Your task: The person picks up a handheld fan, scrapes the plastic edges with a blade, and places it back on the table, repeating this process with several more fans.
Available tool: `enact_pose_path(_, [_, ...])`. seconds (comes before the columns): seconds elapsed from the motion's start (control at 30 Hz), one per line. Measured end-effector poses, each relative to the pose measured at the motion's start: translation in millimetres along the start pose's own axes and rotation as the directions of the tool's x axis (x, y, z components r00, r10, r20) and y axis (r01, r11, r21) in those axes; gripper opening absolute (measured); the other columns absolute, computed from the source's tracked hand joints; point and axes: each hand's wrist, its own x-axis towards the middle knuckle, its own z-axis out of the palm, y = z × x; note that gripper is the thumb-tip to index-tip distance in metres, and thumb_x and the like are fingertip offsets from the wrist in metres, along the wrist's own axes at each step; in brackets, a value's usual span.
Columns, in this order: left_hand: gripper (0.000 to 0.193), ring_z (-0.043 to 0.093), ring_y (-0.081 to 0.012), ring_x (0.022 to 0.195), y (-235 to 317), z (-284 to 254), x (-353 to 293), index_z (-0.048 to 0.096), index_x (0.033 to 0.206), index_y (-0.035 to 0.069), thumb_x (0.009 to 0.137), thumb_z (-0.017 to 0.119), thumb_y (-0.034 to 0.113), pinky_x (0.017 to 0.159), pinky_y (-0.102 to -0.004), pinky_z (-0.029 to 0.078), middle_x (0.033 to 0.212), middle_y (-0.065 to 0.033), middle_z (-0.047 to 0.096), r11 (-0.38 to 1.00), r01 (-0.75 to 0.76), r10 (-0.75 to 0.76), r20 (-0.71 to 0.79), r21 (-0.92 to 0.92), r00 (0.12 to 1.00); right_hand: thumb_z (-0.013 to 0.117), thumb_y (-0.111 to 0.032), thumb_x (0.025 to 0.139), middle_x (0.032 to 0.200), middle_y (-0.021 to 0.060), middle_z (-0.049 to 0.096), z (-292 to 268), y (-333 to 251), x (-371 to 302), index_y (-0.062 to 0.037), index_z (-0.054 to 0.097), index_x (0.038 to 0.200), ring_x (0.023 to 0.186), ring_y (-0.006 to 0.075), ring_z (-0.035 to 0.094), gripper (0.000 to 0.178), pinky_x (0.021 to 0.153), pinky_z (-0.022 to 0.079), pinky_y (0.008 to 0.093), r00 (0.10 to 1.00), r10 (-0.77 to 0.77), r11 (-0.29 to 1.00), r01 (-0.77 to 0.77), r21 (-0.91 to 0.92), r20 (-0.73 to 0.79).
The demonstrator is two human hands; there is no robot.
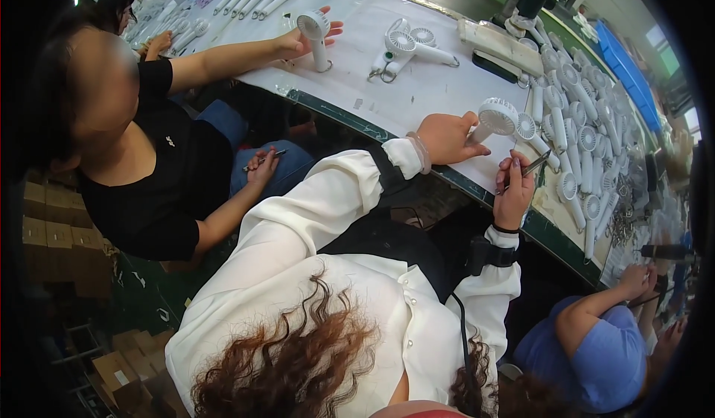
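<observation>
So our left hand (445, 136) is wrapped around the handle of a small white handheld fan (493, 118), holding it with the round head tipped out to the right, just above the white worktable (417, 94). Our right hand (515, 192) is closed around a thin dark pen-like tool (533, 166), tip pointing up toward the fan, hand parked right at the table's green edge. White sleeves on both our arms, a pale bangle on the left wrist, a black strap on the right.

Just past the fan there's a whole bunch of identical white fans (577, 131) lying packed side by side along the right part of the table. Further up the middle, a couple more fans (408, 44) are lying loose.

To our left a person in a black top has one hand (305, 40) on an upright fan (316, 37), and their other hand holds a pen down in their lap. Lower right, a person in a blue shirt (596, 351) is at the same table. Cardboard boxes (52, 224) are stacked at far left.
</observation>
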Motion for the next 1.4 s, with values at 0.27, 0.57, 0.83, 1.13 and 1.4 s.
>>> enact_pose_path(0.27, [0.067, 0.065, -0.0307, 0.068, -1.6, 0.3, -4.2, 0.052, 0.108, 0.002, 0.076, 0.063, 0.059, 0.061, -0.0375, 0.050, 0.070, -0.0137, 0.064, 1.000, 0.004, -0.004, -0.019, 0.005, 1.000, 0.045, -0.012, 0.097, 0.084, 0.0030, 0.056, -0.6, 0.6, -0.8, -0.0019, 0.055, 0.113, 0.062, 0.0044, 0.045, 0.021, 0.054, 0.034, 0.0159, 1.000, -0.004, 1.000, 0.004, 0.018, -0.003])
enact_pose_path(0.57, [0.065, 0.064, -0.0280, 0.063, -6.8, 5.7, -5.2, 0.051, 0.109, 0.004, 0.076, 0.065, 0.057, 0.057, -0.0360, 0.049, 0.067, -0.0095, 0.063, 1.000, -0.002, 0.003, -0.025, 0.028, 1.000, 0.046, -0.012, 0.097, 0.084, 0.0031, 0.055, -0.3, 0.9, -1.0, -0.0014, 0.055, 0.112, 0.063, 0.0046, 0.045, 0.020, 0.054, 0.034, 0.0159, 1.000, 0.009, 1.000, -0.009, 0.008, -0.005])
enact_pose_path(0.83, [0.064, 0.063, -0.0254, 0.059, -9.8, 9.5, -4.7, 0.051, 0.109, 0.004, 0.076, 0.065, 0.057, 0.053, -0.0353, 0.047, 0.063, -0.0058, 0.061, 0.999, -0.028, 0.031, -0.060, 0.045, 0.998, 0.046, -0.012, 0.097, 0.087, 0.0046, 0.056, 0.3, 1.1, 0.3, -0.0023, 0.048, 0.119, 0.064, 0.0054, 0.045, 0.025, 0.056, 0.035, 0.0163, 1.000, -0.016, 1.000, 0.016, 0.016, 0.001])
enact_pose_path(1.13, [0.062, 0.063, -0.0264, 0.061, -10.8, 12.4, -6.7, 0.051, 0.108, 0.004, 0.077, 0.065, 0.056, 0.054, -0.0363, 0.046, 0.061, -0.0057, 0.060, 1.000, -0.025, 0.026, -0.072, 0.014, 0.997, 0.042, -0.016, 0.098, 0.089, 0.0085, 0.058, 0.9, -0.3, 0.3, -0.0050, 0.039, 0.118, 0.062, 0.0073, 0.049, 0.023, 0.051, 0.033, 0.0171, 0.999, 0.009, 1.000, -0.009, 0.014, -0.031])
enact_pose_path(1.4, [0.061, 0.062, -0.0284, 0.062, -12.0, 11.1, -9.4, 0.051, 0.108, 0.004, 0.077, 0.065, 0.055, 0.055, -0.0377, 0.046, 0.060, -0.0068, 0.060, 0.998, -0.058, 0.057, -0.106, -0.011, 0.993, 0.040, -0.016, 0.098, 0.088, 0.0081, 0.057, 5.0, -3.2, 1.1, -0.0065, 0.040, 0.110, 0.061, 0.0074, 0.048, 0.015, 0.051, 0.031, 0.0177, 1.000, 0.006, 0.998, -0.005, 0.068, -0.020])
